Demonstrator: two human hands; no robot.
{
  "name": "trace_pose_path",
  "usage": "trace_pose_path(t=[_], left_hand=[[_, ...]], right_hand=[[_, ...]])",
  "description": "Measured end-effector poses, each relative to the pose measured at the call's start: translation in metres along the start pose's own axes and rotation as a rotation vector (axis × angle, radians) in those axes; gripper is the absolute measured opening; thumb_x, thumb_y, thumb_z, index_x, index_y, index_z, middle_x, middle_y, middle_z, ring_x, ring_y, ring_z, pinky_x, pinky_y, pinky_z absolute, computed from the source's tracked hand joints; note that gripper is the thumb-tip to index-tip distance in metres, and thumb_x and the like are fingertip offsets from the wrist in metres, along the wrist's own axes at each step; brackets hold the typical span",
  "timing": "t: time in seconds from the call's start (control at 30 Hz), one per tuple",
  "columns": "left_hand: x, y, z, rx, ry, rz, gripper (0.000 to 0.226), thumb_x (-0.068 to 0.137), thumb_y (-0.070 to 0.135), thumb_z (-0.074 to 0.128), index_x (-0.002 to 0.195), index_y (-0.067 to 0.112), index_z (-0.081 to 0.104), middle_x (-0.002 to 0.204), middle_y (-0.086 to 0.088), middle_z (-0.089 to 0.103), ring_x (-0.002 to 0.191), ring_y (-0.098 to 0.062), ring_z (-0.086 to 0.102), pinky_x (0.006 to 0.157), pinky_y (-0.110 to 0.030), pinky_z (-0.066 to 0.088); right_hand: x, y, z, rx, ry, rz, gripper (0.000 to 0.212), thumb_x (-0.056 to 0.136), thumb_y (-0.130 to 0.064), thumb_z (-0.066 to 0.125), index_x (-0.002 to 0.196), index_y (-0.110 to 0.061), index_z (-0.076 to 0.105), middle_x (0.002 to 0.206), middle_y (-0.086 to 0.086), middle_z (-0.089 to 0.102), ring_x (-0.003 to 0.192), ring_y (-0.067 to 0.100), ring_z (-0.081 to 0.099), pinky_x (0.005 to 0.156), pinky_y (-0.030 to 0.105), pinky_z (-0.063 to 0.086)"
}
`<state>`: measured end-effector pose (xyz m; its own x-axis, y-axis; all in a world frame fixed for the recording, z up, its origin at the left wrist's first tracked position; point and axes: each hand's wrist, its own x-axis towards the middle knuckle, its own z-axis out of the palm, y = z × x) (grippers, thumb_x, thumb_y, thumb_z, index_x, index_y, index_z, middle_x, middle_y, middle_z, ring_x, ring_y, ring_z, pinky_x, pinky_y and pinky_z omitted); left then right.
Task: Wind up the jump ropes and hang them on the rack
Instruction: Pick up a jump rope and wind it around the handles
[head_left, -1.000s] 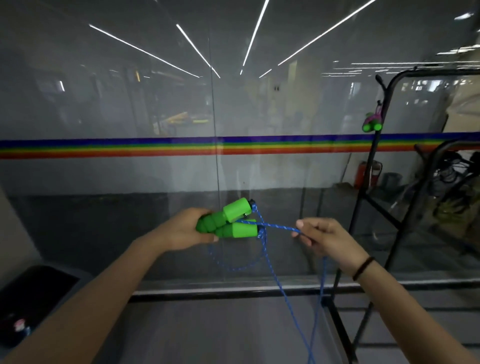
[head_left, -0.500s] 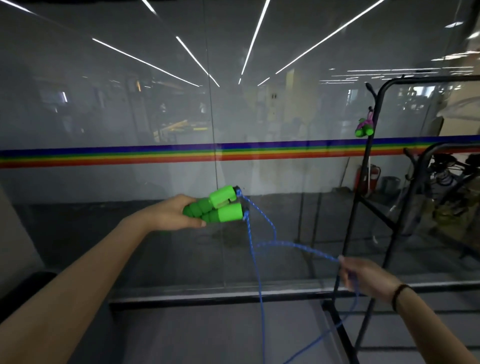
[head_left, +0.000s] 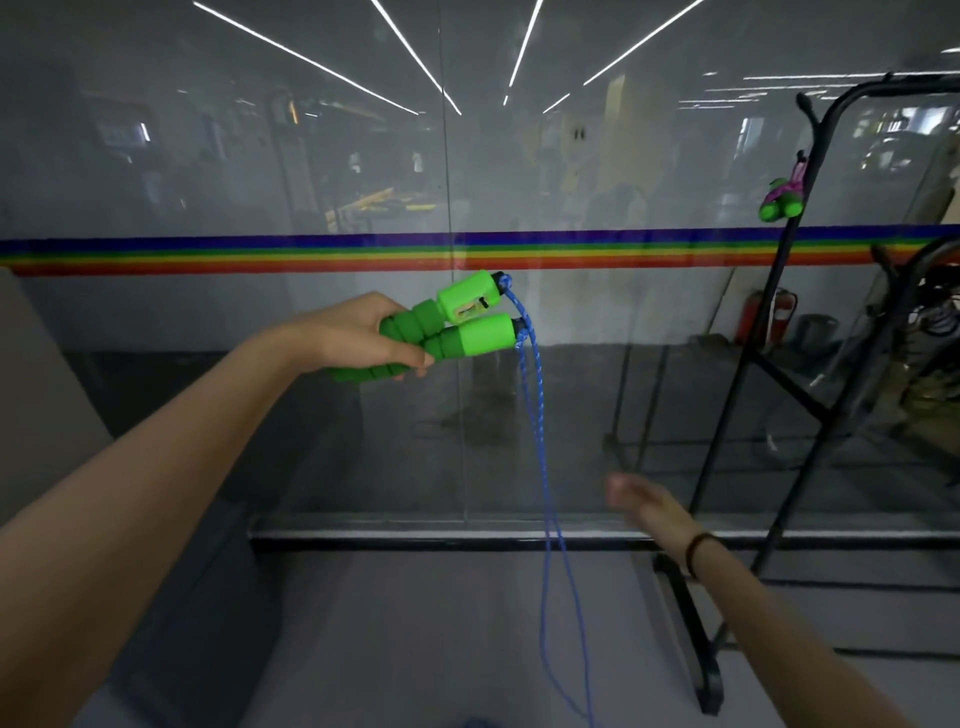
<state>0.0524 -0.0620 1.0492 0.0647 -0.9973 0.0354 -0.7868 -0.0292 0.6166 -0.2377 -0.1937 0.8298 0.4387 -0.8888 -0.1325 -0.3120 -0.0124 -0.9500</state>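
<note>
My left hand (head_left: 358, 338) grips both green handles (head_left: 457, 332) of a jump rope, held side by side at chest height and pointing right. The blue rope (head_left: 540, 457) hangs straight down from the handle ends in two strands to the floor. My right hand (head_left: 644, 506) is lower and to the right of the rope, blurred, fingers extended, holding nothing and apart from the strands. A black rack (head_left: 810, 260) stands at the right. A wound rope with green handles (head_left: 782, 200) hangs on one of its upper hooks.
A glass wall with a rainbow stripe (head_left: 467, 254) runs across in front of me. A second black rack with dark gear (head_left: 930, 322) stands at the far right. The rack's base bar (head_left: 691, 634) lies on the grey floor near my right forearm.
My right hand let go of the blue rope and dropped lower. The rope loop fell and now hangs straight. My left hand raised the handles slightly.
</note>
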Motion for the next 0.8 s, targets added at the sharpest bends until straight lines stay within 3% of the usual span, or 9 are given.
trace_pose_path(t=[0.03, 0.13, 0.2, 0.27, 0.33, 0.47, 0.6, 0.7, 0.8], left_hand=[[0.001, 0.003, 0.002, 0.011, -0.007, 0.006, 0.004, 0.078, 0.018, 0.073, 0.079, 0.015, 0.07, 0.079, -0.007, 0.071, 0.064, -0.009, 0.063, 0.064, -0.02, 0.049], [0.006, 0.012, 0.01, 0.018, -0.013, 0.019, 0.005, 0.081, 0.016, 0.069, 0.077, 0.015, 0.069, 0.072, -0.003, 0.068, 0.054, -0.001, 0.06, 0.053, -0.011, 0.047], [0.008, 0.016, 0.015, -0.006, -0.024, 0.022, 0.005, 0.082, 0.016, 0.068, 0.08, 0.013, 0.067, 0.076, -0.006, 0.068, 0.055, -0.003, 0.06, 0.053, -0.011, 0.048], [0.008, 0.016, 0.019, -0.045, -0.043, 0.015, 0.004, 0.083, 0.018, 0.067, 0.081, 0.015, 0.066, 0.08, -0.007, 0.069, 0.06, -0.008, 0.064, 0.053, -0.015, 0.049], [0.007, 0.015, 0.023, -0.089, -0.08, 0.0, 0.004, 0.084, 0.019, 0.066, 0.083, 0.018, 0.063, 0.082, -0.005, 0.07, 0.062, -0.011, 0.067, 0.054, -0.018, 0.051], [0.005, 0.012, 0.033, -0.196, -0.131, -0.038, 0.005, 0.086, 0.019, 0.064, 0.087, 0.015, 0.061, 0.079, -0.006, 0.069, 0.061, -0.016, 0.069, 0.057, -0.023, 0.054], [0.002, 0.01, 0.035, -0.374, -0.034, -0.086, 0.008, 0.086, 0.021, 0.063, 0.089, 0.014, 0.062, 0.076, -0.006, 0.068, 0.056, -0.013, 0.065, 0.05, -0.023, 0.053], [0.004, 0.007, 0.037, -0.455, 0.088, -0.098, 0.01, 0.086, 0.022, 0.063, 0.09, 0.013, 0.062, 0.076, -0.006, 0.068, 0.053, -0.013, 0.062, 0.052, -0.024, 0.053], [0.009, 0.004, 0.047, -0.111, 0.195, -0.025, 0.014, 0.083, 0.022, 0.067, 0.093, 0.012, 0.063, 0.082, -0.012, 0.069, 0.066, -0.025, 0.066, 0.063, -0.032, 0.054]], right_hand=[[-0.005, -0.026, 0.006, 0.215, -0.033, -0.074, 0.036, 0.097, -0.031, 0.035, 0.123, -0.012, 0.051, 0.132, 0.009, 0.053, 0.116, 0.017, 0.052, 0.086, 0.023, 0.04], [-0.029, -0.102, 0.026, 0.378, -0.308, -0.319, 0.066, 0.086, -0.059, 0.013, 0.13, -0.019, 0.043, 0.125, 0.003, 0.059, 0.114, 0.014, 0.057, 0.097, 0.026, 0.043], [-0.03, -0.121, 0.041, 0.363, -0.316, -0.396, 0.068, 0.083, -0.063, 0.019, 0.125, -0.018, 0.048, 0.094, 0.0, 0.069, 0.09, 0.016, 0.066, 0.087, 0.027, 0.051], [-0.032, -0.128, 0.053, 0.397, -0.265, -0.47, 0.049, 0.093, -0.052, 0.027, 0.108, -0.015, 0.055, 0.058, -0.006, 0.052, 0.052, 0.011, 0.05, 0.059, 0.023, 0.05], [-0.029, -0.124, 0.06, 0.396, -0.165, -0.478, 0.038, 0.099, -0.037, 0.026, 0.092, -0.014, 0.055, 0.049, -0.012, 0.034, 0.042, 0.005, 0.029, 0.042, 0.017, 0.033], [-0.027, -0.131, 0.063, 0.224, -0.054, -0.46, 0.037, 0.1, -0.03, 0.027, 0.074, -0.016, 0.049, 0.044, -0.011, 0.033, 0.035, 0.001, 0.026, 0.038, 0.015, 0.024], [-0.023, -0.126, 0.055, -0.293, 0.07, -0.408, 0.035, 0.098, -0.036, 0.032, 0.078, -0.018, 0.054, 0.063, -0.007, 0.056, 0.06, 0.01, 0.054, 0.064, 0.025, 0.037], [-0.039, -0.129, 0.058, -0.939, -0.172, -0.268, 0.031, 0.098, -0.027, 0.034, 0.111, -0.005, 0.052, 0.111, 0.021, 0.061, 0.104, 0.032, 0.058, 0.083, 0.031, 0.042], [-0.07, -0.157, 0.069, -1.297, -0.399, -0.327, 0.026, 0.095, -0.011, 0.037, 0.111, 0.001, 0.054, 0.12, 0.023, 0.057, 0.109, 0.035, 0.056, 0.081, 0.035, 0.044]])
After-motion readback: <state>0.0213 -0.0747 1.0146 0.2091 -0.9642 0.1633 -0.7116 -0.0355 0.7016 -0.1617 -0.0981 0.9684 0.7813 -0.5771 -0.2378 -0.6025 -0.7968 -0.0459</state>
